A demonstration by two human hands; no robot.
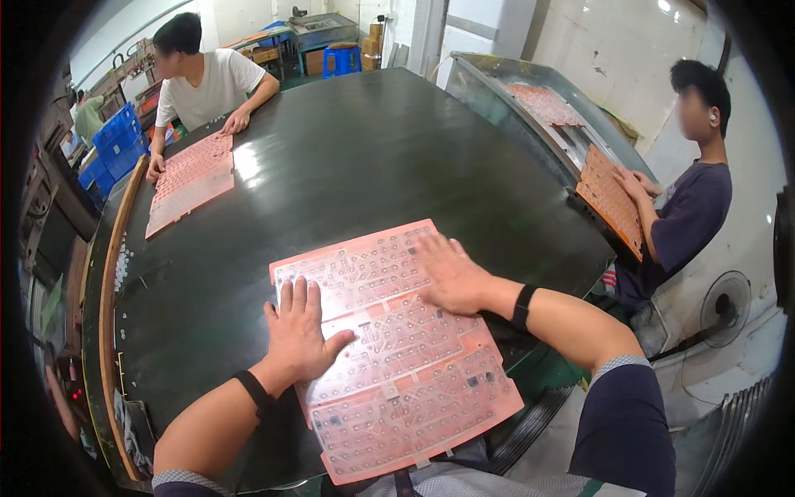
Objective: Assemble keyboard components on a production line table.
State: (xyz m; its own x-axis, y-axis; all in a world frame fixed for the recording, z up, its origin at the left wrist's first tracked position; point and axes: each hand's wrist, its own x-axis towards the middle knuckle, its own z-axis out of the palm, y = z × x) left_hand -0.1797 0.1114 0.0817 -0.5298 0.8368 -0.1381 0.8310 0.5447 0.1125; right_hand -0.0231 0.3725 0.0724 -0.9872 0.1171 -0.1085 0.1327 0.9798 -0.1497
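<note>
Our left hand [300, 331] lies flat and open, fingers spread, pressing on the left edge of the pink sheet [397, 356]; our right hand [451, 273] rests the same way, palm down, on its upper right part, gripping nothing. Largest around us is the round dark table [373, 149], smooth and glossy, with a pale wooden rim on its left side. Our pink sheet sits at its near edge, directly before us: thin, translucent, rubbery-looking, moulded into rows of small square cells, with rounded corners. We see a second sheet of the same kind [189, 180] across the table under another person's hands, and an orange sheet [611, 199] held tilted by a person on the right. Blue plastic crates [116, 141] stand stacked beyond the table's left. Smallest are the black wristbands [522, 306] we wear.
</note>
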